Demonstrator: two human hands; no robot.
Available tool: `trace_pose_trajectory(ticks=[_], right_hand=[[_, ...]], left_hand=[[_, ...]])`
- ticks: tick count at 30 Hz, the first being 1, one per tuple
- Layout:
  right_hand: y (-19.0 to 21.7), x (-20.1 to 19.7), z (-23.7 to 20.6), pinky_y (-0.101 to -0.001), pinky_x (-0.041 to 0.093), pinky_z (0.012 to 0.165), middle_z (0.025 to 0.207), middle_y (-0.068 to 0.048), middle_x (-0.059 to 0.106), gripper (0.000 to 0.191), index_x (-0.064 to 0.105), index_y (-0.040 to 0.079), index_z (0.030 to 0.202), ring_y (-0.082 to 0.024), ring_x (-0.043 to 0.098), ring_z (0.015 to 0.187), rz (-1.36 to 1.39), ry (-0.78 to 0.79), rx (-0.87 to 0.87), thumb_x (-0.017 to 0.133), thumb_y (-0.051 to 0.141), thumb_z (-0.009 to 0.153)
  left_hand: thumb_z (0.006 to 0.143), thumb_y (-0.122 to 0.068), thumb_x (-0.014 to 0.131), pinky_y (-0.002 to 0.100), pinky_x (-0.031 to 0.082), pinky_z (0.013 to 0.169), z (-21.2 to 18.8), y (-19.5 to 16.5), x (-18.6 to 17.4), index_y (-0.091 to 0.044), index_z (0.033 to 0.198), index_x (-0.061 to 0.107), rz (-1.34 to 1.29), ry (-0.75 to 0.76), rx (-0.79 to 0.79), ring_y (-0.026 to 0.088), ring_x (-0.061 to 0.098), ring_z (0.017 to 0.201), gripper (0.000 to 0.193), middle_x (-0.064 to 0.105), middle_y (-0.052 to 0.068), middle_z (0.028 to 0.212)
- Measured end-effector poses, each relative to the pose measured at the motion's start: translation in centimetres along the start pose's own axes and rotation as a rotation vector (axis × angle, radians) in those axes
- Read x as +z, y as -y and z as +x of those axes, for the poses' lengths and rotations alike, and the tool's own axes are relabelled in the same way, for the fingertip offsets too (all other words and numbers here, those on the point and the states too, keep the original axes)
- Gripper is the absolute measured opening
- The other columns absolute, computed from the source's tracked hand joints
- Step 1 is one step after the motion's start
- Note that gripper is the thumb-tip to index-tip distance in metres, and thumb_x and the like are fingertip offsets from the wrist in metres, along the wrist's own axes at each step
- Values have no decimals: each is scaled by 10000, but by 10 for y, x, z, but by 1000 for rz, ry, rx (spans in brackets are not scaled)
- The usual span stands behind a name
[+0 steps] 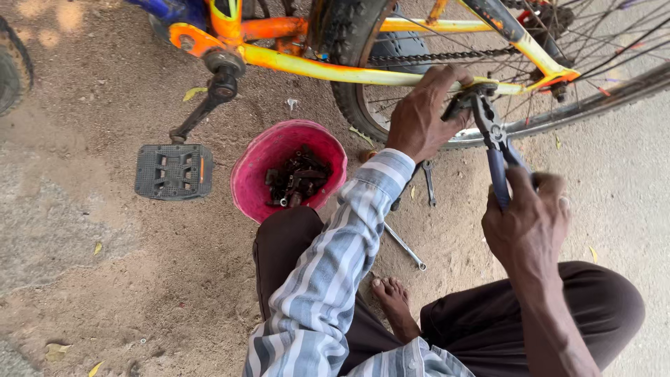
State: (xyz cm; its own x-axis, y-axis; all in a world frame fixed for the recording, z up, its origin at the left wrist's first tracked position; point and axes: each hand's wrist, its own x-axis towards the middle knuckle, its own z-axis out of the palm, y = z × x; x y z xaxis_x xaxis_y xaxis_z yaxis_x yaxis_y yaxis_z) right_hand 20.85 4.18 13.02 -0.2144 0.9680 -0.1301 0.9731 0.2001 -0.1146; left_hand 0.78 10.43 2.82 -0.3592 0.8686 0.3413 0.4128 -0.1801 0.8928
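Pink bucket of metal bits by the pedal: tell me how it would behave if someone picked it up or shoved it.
The pink bucket probably feels heavy for its size, since dark metal parts pile in its bottom. Its thin plastic-looking wall may flex if squeezed. Pushed across the sandy ground, it would likely drag rather than slide, and might tip.

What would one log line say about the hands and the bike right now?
left hand: gripping yellow bike frame | right hand: squeezing blue-handled pliers at frame | nearby: pink bowl of dark metal parts, wrench on ground
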Motion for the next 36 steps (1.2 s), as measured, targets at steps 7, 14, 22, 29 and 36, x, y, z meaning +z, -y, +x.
trace_pose_trajectory(ticks=[7, 14, 22, 29, 36], right_hand=[[-2, -2, -6, -474, 468, 798, 1201, -247, 564, 474, 611, 135, 1438, -362, 588, 947, 900, 389, 199, 629, 183, 966], [-14, 27, -10, -481, 464, 827, 1245, -226, 532, 524, 638, 179, 1471, -356, 591, 985, -274, -316, -184, 689, 208, 951], [-2, 6, -1, -507, 460, 864, 1221, -226, 520, 408, 660, 181, 1399, -379, 569, 1036, 243, 107, 103, 665, 268, 1000], [0, -2, -6, -510, 449, 871, 1180, -230, 550, 420, 643, 157, 1393, -378, 543, 1029, 859, 331, 229, 646, 276, 991], [-13, 33, -12, -607, 340, 997, 1418, -270, 425, 475, 662, 163, 1461, -464, 431, 1285, -159, -301, -154, 708, 234, 993]], left_hand=[[882, -130, 719, 385, 638, 688, 1, 5, -1, -268, 1228, 491, 29, 28, 8, 247, 748, 912, 437, 617, -12, 1140], [824, -299, 804, 373, 640, 714, 2, -4, 0, -273, 1161, 503, 21, 27, -45, 250, 743, 925, 453, 608, -4, 1161], [797, -250, 805, 413, 640, 763, -1, -3, -2, -263, 1185, 495, 5, 16, -18, 266, 744, 954, 496, 612, -4, 1174], [862, -200, 752, 355, 627, 658, 6, 0, 0, -277, 1211, 485, 28, 65, -49, 232, 758, 923, 446, 601, -24, 1199], [797, -263, 804, 377, 642, 702, 4, 1, 3, -259, 1193, 486, 27, 49, -47, 266, 744, 969, 508, 608, -7, 1235]])
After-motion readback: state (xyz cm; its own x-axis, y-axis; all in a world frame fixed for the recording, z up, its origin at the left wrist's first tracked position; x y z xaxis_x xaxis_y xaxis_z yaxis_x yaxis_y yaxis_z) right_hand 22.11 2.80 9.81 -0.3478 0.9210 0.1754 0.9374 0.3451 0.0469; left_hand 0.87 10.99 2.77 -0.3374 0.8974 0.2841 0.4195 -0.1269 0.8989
